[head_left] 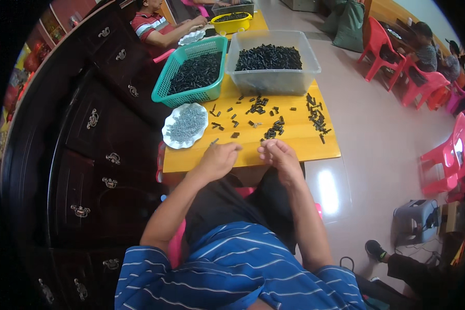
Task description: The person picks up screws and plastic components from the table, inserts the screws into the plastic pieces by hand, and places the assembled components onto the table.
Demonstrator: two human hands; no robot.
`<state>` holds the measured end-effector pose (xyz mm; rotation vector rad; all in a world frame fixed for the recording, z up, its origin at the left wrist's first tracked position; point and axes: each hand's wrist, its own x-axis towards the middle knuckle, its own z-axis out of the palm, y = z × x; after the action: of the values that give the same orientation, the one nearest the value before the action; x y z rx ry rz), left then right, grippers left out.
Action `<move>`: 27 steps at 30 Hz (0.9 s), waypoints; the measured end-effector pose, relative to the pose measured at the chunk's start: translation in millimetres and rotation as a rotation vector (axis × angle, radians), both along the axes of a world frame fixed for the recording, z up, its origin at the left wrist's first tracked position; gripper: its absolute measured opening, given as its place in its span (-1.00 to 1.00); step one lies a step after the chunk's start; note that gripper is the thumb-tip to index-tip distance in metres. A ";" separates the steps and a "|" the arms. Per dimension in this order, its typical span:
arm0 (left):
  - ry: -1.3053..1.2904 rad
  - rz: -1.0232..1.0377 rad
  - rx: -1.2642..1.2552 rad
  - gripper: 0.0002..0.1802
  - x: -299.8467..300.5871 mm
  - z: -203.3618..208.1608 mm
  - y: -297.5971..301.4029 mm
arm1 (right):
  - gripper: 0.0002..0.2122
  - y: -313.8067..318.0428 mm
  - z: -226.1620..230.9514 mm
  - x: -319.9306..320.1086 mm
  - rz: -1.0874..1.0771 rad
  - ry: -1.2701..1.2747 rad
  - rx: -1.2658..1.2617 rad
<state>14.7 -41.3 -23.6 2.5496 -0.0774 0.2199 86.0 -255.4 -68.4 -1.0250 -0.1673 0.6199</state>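
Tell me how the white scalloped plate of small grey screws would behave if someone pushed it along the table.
The white scalloped plate looks thin and shallow, so it would probably slide easily on the smooth yellow table. The grey screws are heaped loose, so a jolt could likely spill some over the low rim. It overhangs the table's left edge slightly, so a leftward push might tip it.

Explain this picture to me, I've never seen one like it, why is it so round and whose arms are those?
It comes from a wide fisheye camera worn on a person's head, looking down, so straight edges bend. The arms are the wearer's own. The left hand pinches a small thin piece over the near edge of the yellow table; the right hand is curled beside it, contents hidden. On the table lie scattered small black parts, a white dish of grey screws, a green basket and a clear tub, both holding black parts. Another person sits at the far end.
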 end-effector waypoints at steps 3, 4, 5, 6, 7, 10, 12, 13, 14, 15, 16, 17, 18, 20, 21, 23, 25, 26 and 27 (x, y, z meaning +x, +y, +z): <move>0.185 -0.170 0.170 -0.67 -1.0 -2.9 31.3 | -0.82 3.5 1.0 -0.8 -0.026 0.021 0.028; 0.277 -0.172 0.277 -0.67 5.8 4.4 41.1 | -0.82 3.4 0.1 -0.5 -0.006 0.000 0.027; 0.367 -0.177 0.379 -0.65 15.7 10.8 51.7 | -0.82 3.2 -0.9 -0.1 0.010 -0.022 0.020; 0.284 -0.067 0.411 -0.64 29.5 18.5 63.4 | -0.82 3.3 -1.6 -0.3 0.005 -0.023 0.018; 0.202 0.045 0.443 -0.62 47.0 28.5 74.9 | -0.82 3.4 -1.8 -0.6 0.016 -0.035 0.019; -0.159 0.342 0.358 -0.59 92.3 69.7 106.4 | -0.83 6.1 -1.5 -1.9 0.040 -0.061 0.019; -0.254 0.354 0.281 -0.57 101.5 73.7 110.8 | -0.83 5.5 -0.6 -1.1 0.040 -0.069 0.013; -0.298 0.286 0.278 -0.57 101.9 68.3 109.8 | -0.83 4.9 0.9 -2.2 0.031 -0.075 -0.003; -0.341 0.219 0.273 -0.58 100.7 62.5 107.7 | -0.84 4.4 2.2 -3.3 0.023 -0.081 -0.019; -0.345 0.174 0.269 -0.64 96.3 49.3 101.6 | -0.84 4.2 3.5 -3.0 0.019 -0.077 -0.021; -0.298 0.145 0.211 -0.67 89.0 38.9 85.9 | -0.84 3.9 3.3 -2.4 0.016 -0.091 -0.019; -0.251 0.121 0.152 -0.71 81.1 29.3 68.7 | -0.85 3.9 2.8 -2.2 0.017 -0.106 -0.016; -0.245 0.113 0.148 -0.71 77.6 18.4 57.6 | -0.85 4.7 1.6 -2.1 0.009 -0.099 -0.020; -0.260 -0.014 0.202 -0.76 74.2 0.2 38.9 | -0.85 6.6 1.9 -2.0 0.055 -0.075 0.011; -0.259 -0.019 0.196 -0.76 75.9 -5.6 30.0 | -0.85 7.1 -0.9 -2.1 0.050 -0.074 0.005; -0.218 -0.071 0.273 -0.76 82.0 -11.6 12.0 | -0.86 8.9 -3.1 -0.4 0.065 -0.133 -0.038; -0.218 -0.070 0.272 -0.78 89.5 -16.8 -1.5 | -0.86 6.9 -2.0 -1.5 0.059 -0.122 -0.040; -0.254 -0.071 0.284 -0.79 94.2 -18.6 -4.9 | -0.86 6.7 -0.8 -2.0 0.057 -0.132 -0.055; -0.290 -0.072 0.296 -0.80 98.4 -19.7 -6.7 | -0.85 6.6 0.1 -2.4 0.056 -0.142 -0.070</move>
<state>113.2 -47.9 -43.3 2.7818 -0.3350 0.5869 83.7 -248.8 -68.2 -1.1356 -0.3016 0.6076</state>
